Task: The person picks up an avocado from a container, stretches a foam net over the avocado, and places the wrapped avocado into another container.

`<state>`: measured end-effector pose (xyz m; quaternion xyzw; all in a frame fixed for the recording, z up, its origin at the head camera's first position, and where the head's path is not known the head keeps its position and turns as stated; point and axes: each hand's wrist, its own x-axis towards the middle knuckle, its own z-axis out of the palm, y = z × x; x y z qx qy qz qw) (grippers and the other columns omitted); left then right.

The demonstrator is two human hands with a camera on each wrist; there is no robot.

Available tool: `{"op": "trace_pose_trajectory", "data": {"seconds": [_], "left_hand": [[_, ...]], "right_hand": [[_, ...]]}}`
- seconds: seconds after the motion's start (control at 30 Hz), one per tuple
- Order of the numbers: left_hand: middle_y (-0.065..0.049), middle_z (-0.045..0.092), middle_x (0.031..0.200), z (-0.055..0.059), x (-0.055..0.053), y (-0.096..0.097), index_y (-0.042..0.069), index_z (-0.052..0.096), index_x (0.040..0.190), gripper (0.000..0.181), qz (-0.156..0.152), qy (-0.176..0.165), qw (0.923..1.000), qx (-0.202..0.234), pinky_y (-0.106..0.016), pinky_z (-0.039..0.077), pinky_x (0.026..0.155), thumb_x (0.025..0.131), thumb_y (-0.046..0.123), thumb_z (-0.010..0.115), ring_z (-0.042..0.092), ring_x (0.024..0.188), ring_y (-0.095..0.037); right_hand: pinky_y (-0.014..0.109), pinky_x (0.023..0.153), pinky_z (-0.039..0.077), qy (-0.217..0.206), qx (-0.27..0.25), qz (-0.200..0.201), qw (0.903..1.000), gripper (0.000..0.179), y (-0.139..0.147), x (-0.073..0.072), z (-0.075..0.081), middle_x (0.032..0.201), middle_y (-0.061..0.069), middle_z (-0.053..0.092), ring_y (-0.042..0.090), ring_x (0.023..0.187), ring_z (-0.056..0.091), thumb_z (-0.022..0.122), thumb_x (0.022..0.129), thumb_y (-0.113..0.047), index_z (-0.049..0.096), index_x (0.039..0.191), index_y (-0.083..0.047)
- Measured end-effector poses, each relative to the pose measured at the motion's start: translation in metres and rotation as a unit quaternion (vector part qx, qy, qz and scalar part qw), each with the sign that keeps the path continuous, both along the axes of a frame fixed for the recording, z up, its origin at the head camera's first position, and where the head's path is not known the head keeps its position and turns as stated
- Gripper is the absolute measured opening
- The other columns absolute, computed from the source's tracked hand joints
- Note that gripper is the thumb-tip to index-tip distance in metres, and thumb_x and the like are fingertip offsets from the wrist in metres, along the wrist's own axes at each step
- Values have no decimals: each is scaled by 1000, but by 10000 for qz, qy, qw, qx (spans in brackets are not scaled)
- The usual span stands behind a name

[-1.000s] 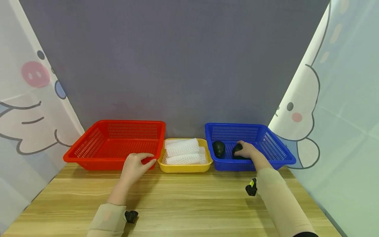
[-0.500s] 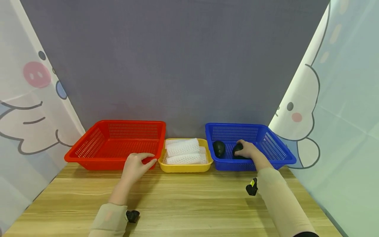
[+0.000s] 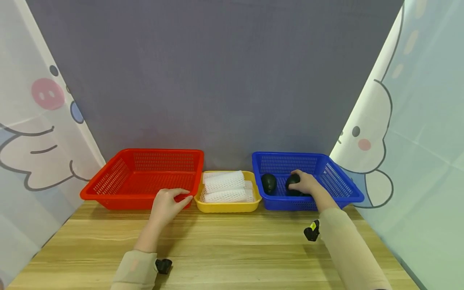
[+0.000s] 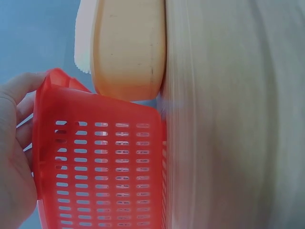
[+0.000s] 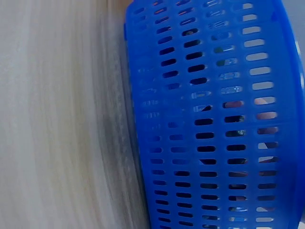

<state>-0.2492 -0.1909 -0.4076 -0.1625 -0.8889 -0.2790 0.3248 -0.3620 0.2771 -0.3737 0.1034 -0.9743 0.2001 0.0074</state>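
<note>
At four o'clock in head view, inside the blue basket (image 3: 284, 204), we record the right hand (image 3: 306, 183) gripping a dark fruit (image 3: 291, 181); at eight, the left hand (image 3: 166, 202) pinches the red basket (image 3: 145, 182) by its rim.

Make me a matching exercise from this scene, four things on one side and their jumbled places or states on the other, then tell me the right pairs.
Things
1. Left hand
2. Right hand
3. White mesh sleeves
4. Blue basket

Places or states
A. Rightmost of the three baskets
B. At the rim of the red basket
C. Lying in the yellow basket
D. Gripping a dark rounded item

Right pairs: 1-B, 2-D, 3-C, 4-A.
</note>
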Motion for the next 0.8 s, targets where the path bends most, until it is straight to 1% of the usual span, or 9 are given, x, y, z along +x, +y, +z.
{"op": "trace_pose_trajectory", "data": {"seconds": [0.2,0.3,0.43,0.53,0.7,0.8], "left_hand": [[0,72,78,2,2,1,9,78,90,18,68,-171,9998,42,-44,43,76,78,22,80,57,70,-24],[0,71,76,2,2,1,9,77,91,18,75,-214,9997,42,-43,43,75,78,22,80,54,66,-20],[2,71,73,2,2,1,10,77,91,18,83,-269,9996,22,-40,43,70,78,23,80,45,57,-14],[2,71,73,2,2,1,10,77,91,19,86,-299,9995,11,-38,42,68,78,23,80,41,55,-12],[4,70,73,3,2,1,11,78,91,19,114,-373,9992,-13,-38,42,66,78,24,80,45,57,-12],[4,70,73,4,2,0,11,77,92,19,101,-464,9989,4,-36,40,61,79,25,79,43,56,-13]], "right_hand": [[62,97,33,132,-102,98,9998,62,-1,5,8,131,36,45,53,121,39,70,85,-24,46,134,4],[62,96,34,171,-143,131,9997,63,-1,7,11,131,36,45,53,121,40,70,85,-24,45,135,4],[62,96,34,231,-202,158,9994,64,-1,8,13,132,36,45,53,121,40,71,85,-24,45,136,4],[62,96,34,340,-223,172,9990,63,-1,9,14,130,36,46,53,120,41,71,84,-25,45,135,3],[63,95,34,459,-364,208,9981,64,-2,12,17,130,36,47,54,119,41,71,84,-27,45,136,1],[64,94,35,486,-477,188,9975,65,-4,14,19,131,36,46,54,119,42,70,85,-27,43,138,-1]]}}
